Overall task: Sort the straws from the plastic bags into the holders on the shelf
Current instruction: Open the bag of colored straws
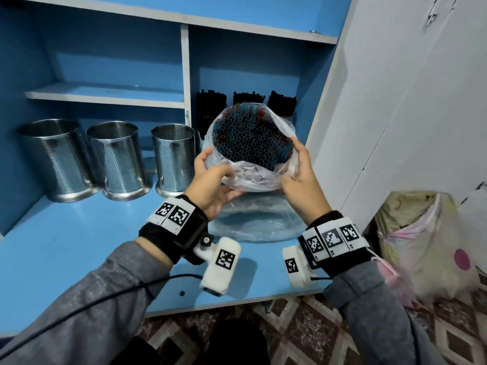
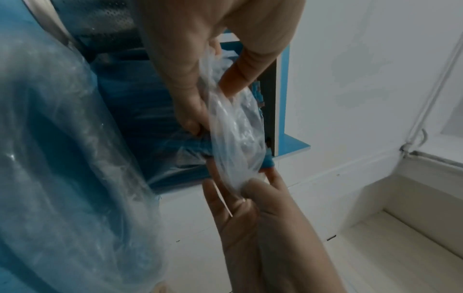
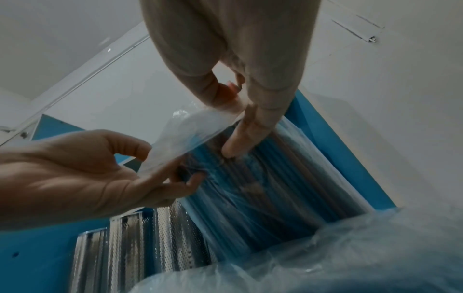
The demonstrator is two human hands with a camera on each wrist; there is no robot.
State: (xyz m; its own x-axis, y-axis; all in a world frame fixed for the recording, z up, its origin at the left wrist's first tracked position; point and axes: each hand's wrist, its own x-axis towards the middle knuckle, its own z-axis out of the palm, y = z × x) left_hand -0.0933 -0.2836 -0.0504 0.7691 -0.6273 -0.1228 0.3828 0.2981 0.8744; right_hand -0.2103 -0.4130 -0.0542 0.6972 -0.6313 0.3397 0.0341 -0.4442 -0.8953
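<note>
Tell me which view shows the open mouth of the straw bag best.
The head view: it looks straight into the bag held by the left hand and right hand, so the straws' round ends show. The left wrist view shows only crumpled plastic between the fingers. The right wrist view shows the straws side-on through the plastic.

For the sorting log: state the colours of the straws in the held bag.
Mostly blue straws, with some red or brownish ones mixed in; the head view shows them best.

Both arms reach forward, wrists raised. Left hand (image 1: 210,180) pinches the plastic bag (image 1: 250,177) at its left rim, thumb over fingers; right hand (image 1: 300,167) grips the bag's right rim, fingers curled.
</note>
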